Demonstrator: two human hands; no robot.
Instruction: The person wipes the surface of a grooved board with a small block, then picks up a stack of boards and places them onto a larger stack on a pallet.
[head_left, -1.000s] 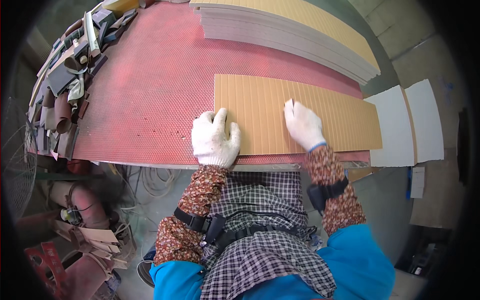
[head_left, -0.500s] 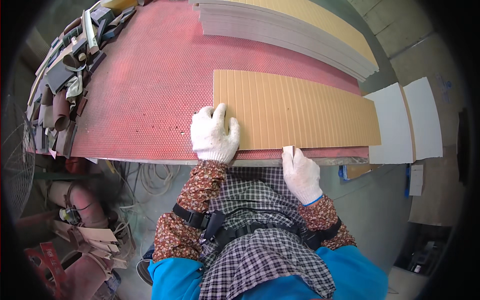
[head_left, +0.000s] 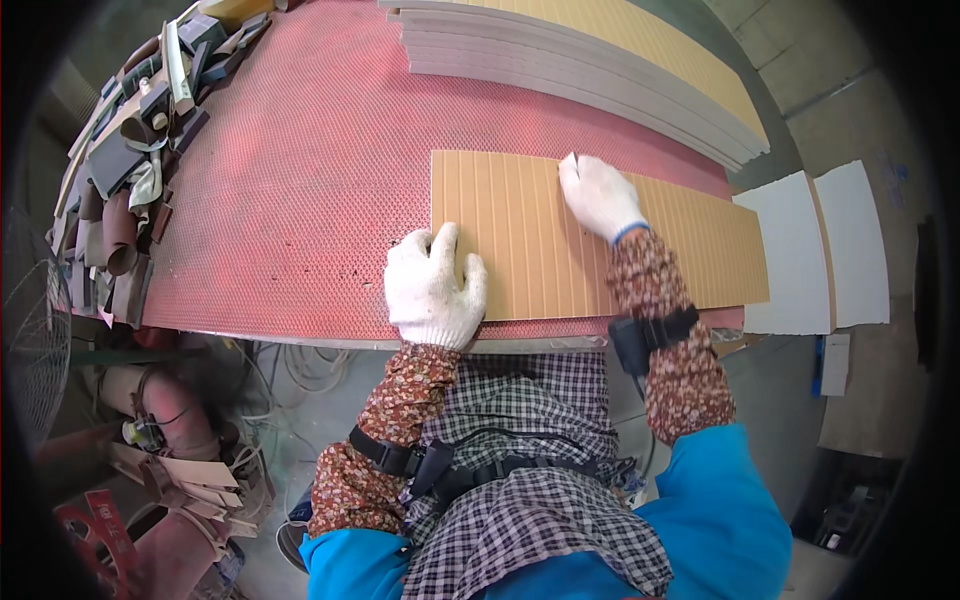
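A tan, grooved rectangular panel (head_left: 520, 240) lies along the red mesh-topped bench's (head_left: 300, 180) near edge, overhanging its right edge. The white-gloved left hand (head_left: 436, 285) presses its left end, fingers apart; the white-gloved right hand (head_left: 600, 195), fingers clamped on a small, mostly hidden thin piece (head_left: 574, 156), is at its far edge. A stack of tan-topped, pale-sided boards (head_left: 580, 80) lies along the bench's far edge

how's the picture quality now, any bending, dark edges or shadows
Head view: fisheye bows the red table's front edge and the panel stack; black rounds off the corners; a soft shadow lies beside the gloved right hand on the grooved tan panel.
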